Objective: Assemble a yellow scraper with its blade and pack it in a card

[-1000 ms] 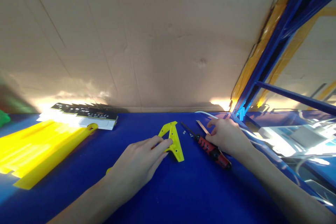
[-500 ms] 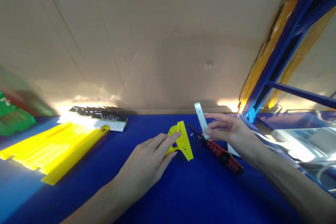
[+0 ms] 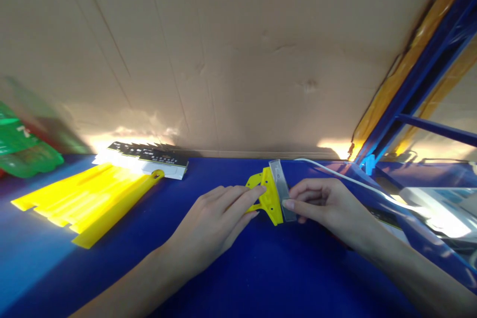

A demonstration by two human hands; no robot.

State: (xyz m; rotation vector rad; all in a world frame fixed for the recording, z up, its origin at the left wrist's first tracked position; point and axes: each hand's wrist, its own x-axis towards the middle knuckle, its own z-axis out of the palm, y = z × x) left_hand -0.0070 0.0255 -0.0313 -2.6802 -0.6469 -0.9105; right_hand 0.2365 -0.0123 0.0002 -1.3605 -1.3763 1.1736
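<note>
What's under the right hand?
Blue table shows around the right hand, which holds a metal blade against the yellow scraper head. Anything beneath the palm is covered.
</note>
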